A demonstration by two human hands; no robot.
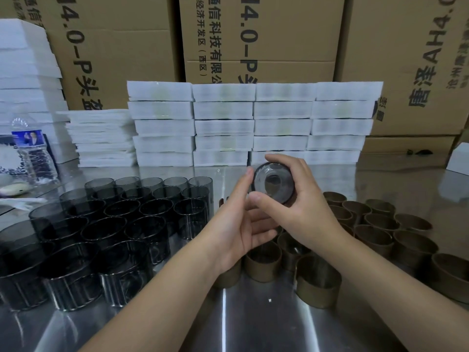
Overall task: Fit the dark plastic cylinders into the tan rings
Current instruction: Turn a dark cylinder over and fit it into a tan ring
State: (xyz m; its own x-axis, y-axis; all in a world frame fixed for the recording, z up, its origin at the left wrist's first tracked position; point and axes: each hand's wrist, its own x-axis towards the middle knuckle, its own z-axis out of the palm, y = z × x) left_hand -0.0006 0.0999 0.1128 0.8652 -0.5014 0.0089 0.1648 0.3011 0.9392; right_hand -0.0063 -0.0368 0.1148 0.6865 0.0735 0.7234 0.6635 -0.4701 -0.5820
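Water bottle [30, 153] is standing at the far left of the worktop [253, 326]. Dark cylinders [101, 224] are standing upright in a packed group on the left half. Foam stacks [253, 123] are sitting in rows behind, against cartons [279, 34]. Left hand [238, 224] is lying open at centre, straight fingers resting against the held cylinder [274, 182] (one end is facing the camera). Right hand [299, 199] is gripping that cylinder above the worktop, thumb below, fingers curling over the top. Tan rings [380, 232] are clustering on the right, some beneath both wrists.
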